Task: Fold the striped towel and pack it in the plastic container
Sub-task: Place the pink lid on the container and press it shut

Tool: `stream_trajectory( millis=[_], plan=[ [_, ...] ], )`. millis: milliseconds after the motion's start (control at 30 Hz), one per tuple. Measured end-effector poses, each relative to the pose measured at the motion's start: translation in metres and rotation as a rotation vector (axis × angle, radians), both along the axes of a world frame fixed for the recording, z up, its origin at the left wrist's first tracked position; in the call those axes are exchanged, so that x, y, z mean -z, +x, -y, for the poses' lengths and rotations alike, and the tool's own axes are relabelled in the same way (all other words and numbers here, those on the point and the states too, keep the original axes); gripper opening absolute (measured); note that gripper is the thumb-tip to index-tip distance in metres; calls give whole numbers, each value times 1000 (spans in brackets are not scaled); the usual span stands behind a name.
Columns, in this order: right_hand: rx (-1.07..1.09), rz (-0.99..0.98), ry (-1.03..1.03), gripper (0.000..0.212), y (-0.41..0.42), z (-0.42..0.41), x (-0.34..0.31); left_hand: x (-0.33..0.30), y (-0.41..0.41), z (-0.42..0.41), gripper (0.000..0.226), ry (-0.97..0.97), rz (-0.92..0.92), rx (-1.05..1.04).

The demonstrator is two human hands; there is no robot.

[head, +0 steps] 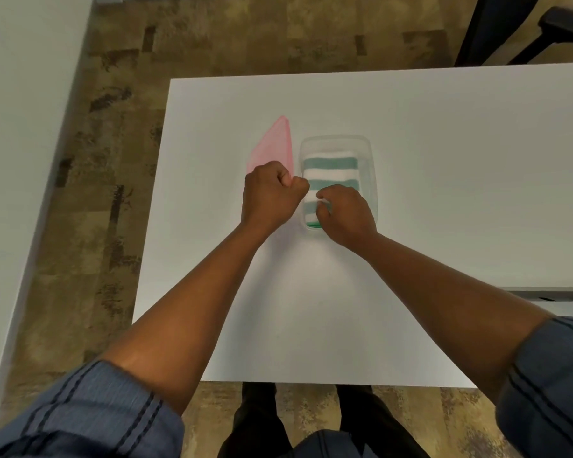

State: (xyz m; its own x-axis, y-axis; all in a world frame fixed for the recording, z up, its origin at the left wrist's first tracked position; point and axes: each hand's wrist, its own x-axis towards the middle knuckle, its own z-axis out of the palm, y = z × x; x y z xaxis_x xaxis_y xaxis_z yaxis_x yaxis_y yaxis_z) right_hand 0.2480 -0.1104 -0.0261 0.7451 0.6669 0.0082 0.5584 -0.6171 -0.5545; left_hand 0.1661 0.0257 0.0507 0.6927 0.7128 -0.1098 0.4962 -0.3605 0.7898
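The folded towel point(329, 168), white with green stripes, lies inside the clear plastic container point(366, 150) near the middle of the white table point(444, 193). My right hand point(344, 214) rests on the towel's near end, its fingers curled and pinching a white edge. My left hand point(272, 196) is a closed fist at the container's left rim, partly over the near corner of the pink lid point(275, 147). Whether the fist touches the rim or holds the lid is hidden.
The pink translucent lid lies flat on the table just left of the container. A dark chair point(526, 28) stands beyond the table's far right edge. A second white surface point(559, 292) adjoins at the right. Patterned brown floor surrounds the table.
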Motion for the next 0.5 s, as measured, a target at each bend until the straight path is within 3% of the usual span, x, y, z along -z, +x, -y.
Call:
stream_trajectory(
  millis=[100,300,400,500],
  plan=[
    [177,-191,187,24,-2,-9,-14,-23,3,0,28,-200,136,-59],
    [490,-927,480,41,3,-30,-44,-45,6,3,26,-639,359,-137],
    [518,-1032,534,40,10,-28,-46,-42,5,9,22,-782,450,-135],
    [570,-971,593,26,19,-19,-42,-33,3,11,24,-832,459,-151]
  ],
)
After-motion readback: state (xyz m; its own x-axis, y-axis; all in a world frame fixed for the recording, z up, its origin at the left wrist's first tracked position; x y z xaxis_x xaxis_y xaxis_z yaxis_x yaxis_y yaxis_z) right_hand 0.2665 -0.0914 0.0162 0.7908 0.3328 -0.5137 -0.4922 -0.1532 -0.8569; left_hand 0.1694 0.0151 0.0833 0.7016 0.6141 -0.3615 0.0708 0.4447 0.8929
